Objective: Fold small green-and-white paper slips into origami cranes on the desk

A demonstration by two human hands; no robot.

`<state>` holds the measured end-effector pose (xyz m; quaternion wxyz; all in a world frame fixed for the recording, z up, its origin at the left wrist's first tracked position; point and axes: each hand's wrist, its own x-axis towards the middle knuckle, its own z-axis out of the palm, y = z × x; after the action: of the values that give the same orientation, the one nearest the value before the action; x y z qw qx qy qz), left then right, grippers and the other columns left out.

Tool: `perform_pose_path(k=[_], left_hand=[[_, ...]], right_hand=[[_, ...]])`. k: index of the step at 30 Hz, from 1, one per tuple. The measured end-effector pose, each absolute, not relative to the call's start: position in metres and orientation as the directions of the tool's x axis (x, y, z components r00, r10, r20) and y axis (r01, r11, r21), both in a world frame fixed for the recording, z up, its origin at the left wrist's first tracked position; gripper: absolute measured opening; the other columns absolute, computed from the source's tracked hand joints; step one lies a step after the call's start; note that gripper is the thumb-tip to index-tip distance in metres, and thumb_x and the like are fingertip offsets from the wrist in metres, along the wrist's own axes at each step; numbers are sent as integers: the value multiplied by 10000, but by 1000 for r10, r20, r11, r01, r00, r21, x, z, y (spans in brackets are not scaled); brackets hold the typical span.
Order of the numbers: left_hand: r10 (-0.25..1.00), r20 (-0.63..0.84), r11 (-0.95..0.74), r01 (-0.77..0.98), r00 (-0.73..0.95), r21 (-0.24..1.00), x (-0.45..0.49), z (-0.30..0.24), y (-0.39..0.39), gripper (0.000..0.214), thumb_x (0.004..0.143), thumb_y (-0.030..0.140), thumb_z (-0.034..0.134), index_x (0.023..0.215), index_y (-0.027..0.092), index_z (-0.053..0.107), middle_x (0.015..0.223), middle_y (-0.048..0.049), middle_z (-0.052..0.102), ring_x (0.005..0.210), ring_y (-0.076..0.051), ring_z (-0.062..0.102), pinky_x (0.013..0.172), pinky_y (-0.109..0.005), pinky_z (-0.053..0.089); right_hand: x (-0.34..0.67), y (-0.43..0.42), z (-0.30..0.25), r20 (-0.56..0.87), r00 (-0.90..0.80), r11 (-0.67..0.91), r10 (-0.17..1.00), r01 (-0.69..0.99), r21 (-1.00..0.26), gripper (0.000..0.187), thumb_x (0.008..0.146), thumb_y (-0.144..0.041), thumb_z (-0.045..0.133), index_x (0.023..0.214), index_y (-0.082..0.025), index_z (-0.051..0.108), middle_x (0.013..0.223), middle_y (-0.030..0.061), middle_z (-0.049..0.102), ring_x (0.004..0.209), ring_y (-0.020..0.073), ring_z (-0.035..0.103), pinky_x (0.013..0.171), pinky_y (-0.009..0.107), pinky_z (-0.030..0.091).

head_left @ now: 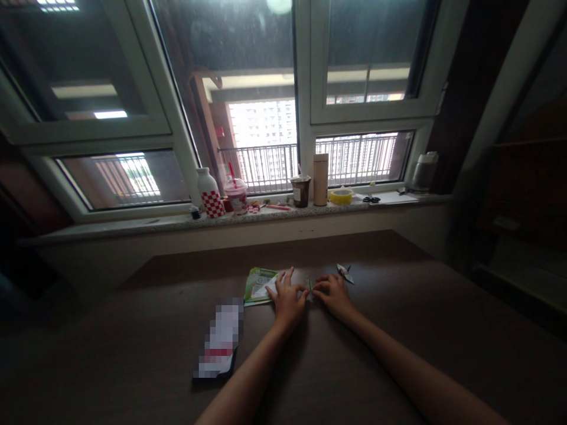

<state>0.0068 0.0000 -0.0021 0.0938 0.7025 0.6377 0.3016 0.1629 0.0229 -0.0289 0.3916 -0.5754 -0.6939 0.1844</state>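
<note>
A small folded piece of paper [309, 284] stands between my two hands on the dark table. My left hand [287, 301] pinches its left side, with the other fingers spread toward a stack of green printed paper sheets [254, 289]. From the other side, my right hand [334, 296] closes its fingertips on the same piece. Part of the piece is hidden by my fingers. Just beyond my right hand lies another small folded paper shape [345, 273] with pointed corners.
Left of my left forearm lies a phone-like object [219, 339], its surface blurred out. The brown table [394, 260] reaches toward a windowsill [177, 222]. On the sill stand a checkered bottle [212, 198], drink cups [300, 192], a tan box [320, 180], yellow tape [341, 196] and scissors [371, 199].
</note>
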Motion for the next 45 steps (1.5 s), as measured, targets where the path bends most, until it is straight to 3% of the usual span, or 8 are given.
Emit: perform_pose_path(k=[11, 21, 34, 45], left_hand=[[949, 309, -213, 848, 61, 486, 9, -1, -3, 86, 835, 240, 646, 835, 240, 732, 1574, -50, 362, 1469, -344, 217, 1112, -752, 82], [938, 334, -259, 816, 86, 516, 12, -7, 2, 118, 832, 185, 601, 794, 218, 708, 1577, -14, 361, 1463, -347, 213, 1113, -755, 86], [947, 320, -161, 828, -23, 537, 11, -2, 0, 96, 825, 245, 661, 843, 263, 753, 1529, -52, 414, 1465, -342, 222, 1138, -715, 96], [926, 374, -170, 820, -57, 546, 13, -4, -1, 138, 734, 97, 635, 675, 202, 701, 1409, -53, 504, 1368, -313, 326, 1161, -635, 128]], right_hand=[[164, 22, -30, 364, -70, 309, 929, 691, -654, 116, 813, -316, 673, 798, -241, 761, 1084, 56, 657, 1137, 262, 481, 1046, 432, 326], [160, 23, -32, 382, -79, 319, 921, 715, -622, 109, 824, -293, 668, 794, -234, 754, 1075, 70, 624, 1117, 260, 484, 1042, 429, 339], [164, 26, -35, 387, 10, 300, 922, 615, -729, 90, 784, -229, 686, 805, -234, 774, 1047, 94, 656, 1109, 281, 504, 1026, 421, 377], [160, 20, -29, 370, -104, 348, 923, 636, -689, 91, 785, -293, 680, 761, -245, 753, 1097, 61, 631, 1154, 270, 453, 1073, 443, 311]])
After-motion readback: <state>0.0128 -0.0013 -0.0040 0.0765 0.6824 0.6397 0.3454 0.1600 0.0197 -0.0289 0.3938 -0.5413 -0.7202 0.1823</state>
